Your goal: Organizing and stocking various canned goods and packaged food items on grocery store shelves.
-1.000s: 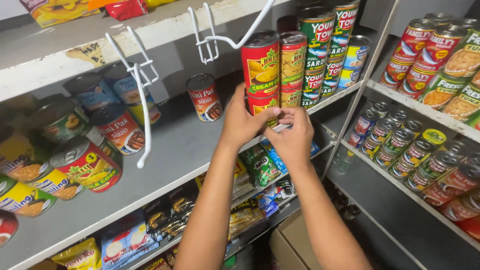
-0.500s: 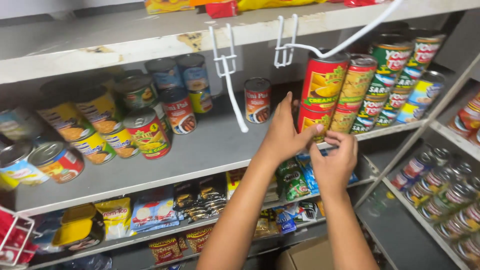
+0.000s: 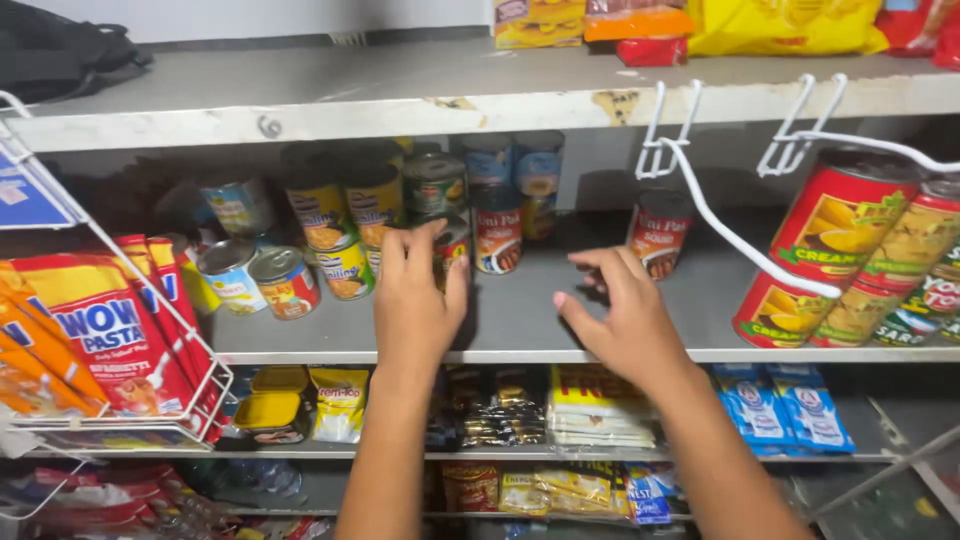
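Note:
My left hand (image 3: 415, 300) reaches to the middle of the grey shelf (image 3: 520, 340), fingers spread upward against a small can (image 3: 452, 243) that it half hides. Whether it grips the can is unclear. My right hand (image 3: 622, 322) hovers open over bare shelf, its fingers pointing left, just in front of a lone red-labelled can (image 3: 658, 235). A red and white can (image 3: 497, 238) stands between the two hands. Neither hand carries anything.
Stacked red cans with yellow pictures (image 3: 838, 228) stand at the right, behind white wire hooks (image 3: 705, 215). Yellow-labelled and blue cans (image 3: 330, 215) crowd the back left. A white wire rack of red pasta packets (image 3: 110, 345) juts out at the left. Packets fill the lower shelf (image 3: 590, 405).
Both hands have left the stacked red cans at the right and moved left to the shelf's middle, drawing apart. The view has swung left with them.

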